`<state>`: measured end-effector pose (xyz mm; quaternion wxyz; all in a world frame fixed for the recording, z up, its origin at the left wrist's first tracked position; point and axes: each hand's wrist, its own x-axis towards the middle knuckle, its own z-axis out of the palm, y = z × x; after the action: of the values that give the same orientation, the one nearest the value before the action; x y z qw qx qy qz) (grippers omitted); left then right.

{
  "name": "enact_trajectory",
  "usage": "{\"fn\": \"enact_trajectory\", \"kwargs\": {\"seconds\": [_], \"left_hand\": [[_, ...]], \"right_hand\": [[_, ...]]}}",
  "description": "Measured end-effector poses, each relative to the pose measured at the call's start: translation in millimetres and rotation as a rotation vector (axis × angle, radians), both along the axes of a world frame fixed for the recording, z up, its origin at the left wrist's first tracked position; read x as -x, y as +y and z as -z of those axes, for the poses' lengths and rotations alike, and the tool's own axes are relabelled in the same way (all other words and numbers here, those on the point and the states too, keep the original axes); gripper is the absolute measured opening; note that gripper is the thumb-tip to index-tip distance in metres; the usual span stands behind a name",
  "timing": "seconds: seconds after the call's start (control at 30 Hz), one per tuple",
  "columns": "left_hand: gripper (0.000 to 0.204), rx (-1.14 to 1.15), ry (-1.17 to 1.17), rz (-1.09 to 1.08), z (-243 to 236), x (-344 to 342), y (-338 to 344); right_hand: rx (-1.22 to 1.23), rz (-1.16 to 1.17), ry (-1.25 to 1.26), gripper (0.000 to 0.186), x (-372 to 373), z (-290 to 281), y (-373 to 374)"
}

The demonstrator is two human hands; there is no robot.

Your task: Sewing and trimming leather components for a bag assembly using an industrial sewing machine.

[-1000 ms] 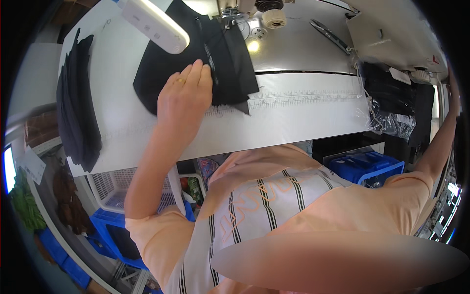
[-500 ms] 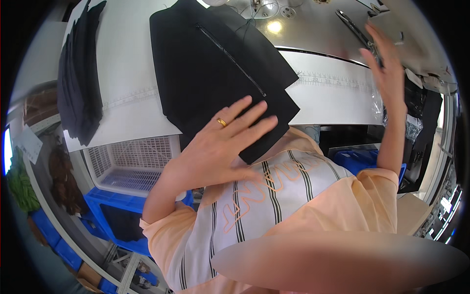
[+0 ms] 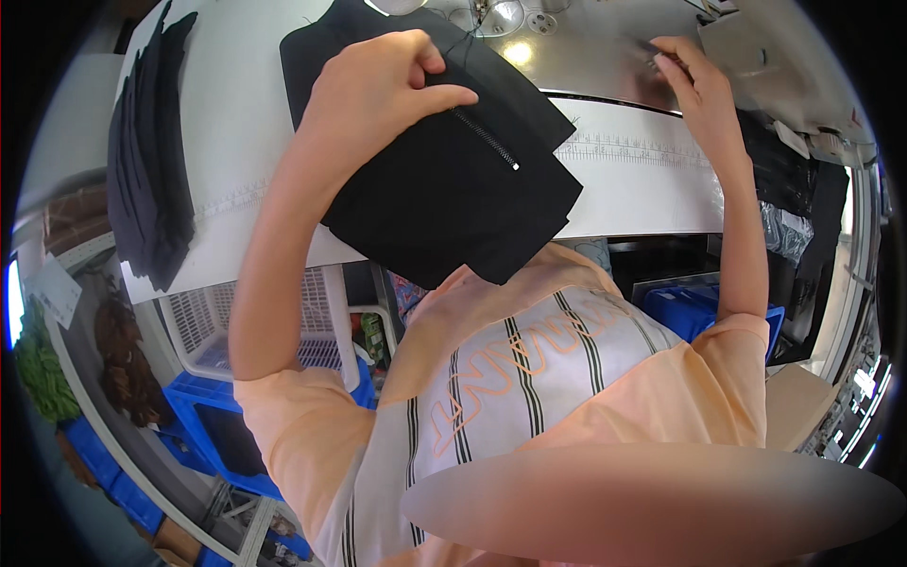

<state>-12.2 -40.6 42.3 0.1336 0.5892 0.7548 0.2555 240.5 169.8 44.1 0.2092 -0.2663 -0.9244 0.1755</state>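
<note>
A black fabric panel with a short metal zipper set into it lies on the white table. Over its upper part is my left hand, fingers curled and the thumb held apart from them, with nothing visible between. The hand covers the zipper's upper end. Loose dark threads trail from the panel just beyond my fingers. At the right, above the metal plate, my right hand is closed on a slim dark tool, smeared by motion; its exact kind cannot be made out.
A stack of dark fabric pieces sits at the table's left. Printed ruler marks run along the white table. Beyond is a shiny metal machine bed. Below stand a white plastic basket and a blue crate.
My left hand has gone from the panel's near edge up to its far part. The right hand has closed on the dark tool that lay on the metal plate. The panel has shifted slightly.
</note>
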Motion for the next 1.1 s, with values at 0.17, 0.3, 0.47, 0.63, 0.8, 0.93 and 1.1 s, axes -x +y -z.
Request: {"fn": "enact_trajectory", "kwargs": {"seconds": [0.17,0.3,0.47,0.63,0.8,0.93,1.1], "left_hand": [[0.024,0.099,-0.085,0.107,1,-1,21],[0.013,0.058,-0.397,0.044,5,1,14],[0.008,-0.016,-0.561,0.022,10,0,12],[0.008,0.039,-0.823,0.045,4,1,14],[0.012,0.089,-0.875,0.041,4,1,15],[0.021,0.072,-0.910,0.092,5,3,15],[0.020,0.103,-0.940,0.094,6,8,15]], "right_hand": [[0.375,-0.309,-0.033,0.027,31,-7,-67],[0.320,-0.311,0.004,0.032,46,10,-83],[0.194,-0.337,0.013,0.032,48,16,-79],[0.146,-0.317,-0.003,0.031,56,18,-72],[0.152,-0.338,0.017,0.030,58,21,-68],[0.137,-0.375,0.009,0.028,60,21,-66],[0.125,-0.395,0.021,0.026,65,22,-65]]}}
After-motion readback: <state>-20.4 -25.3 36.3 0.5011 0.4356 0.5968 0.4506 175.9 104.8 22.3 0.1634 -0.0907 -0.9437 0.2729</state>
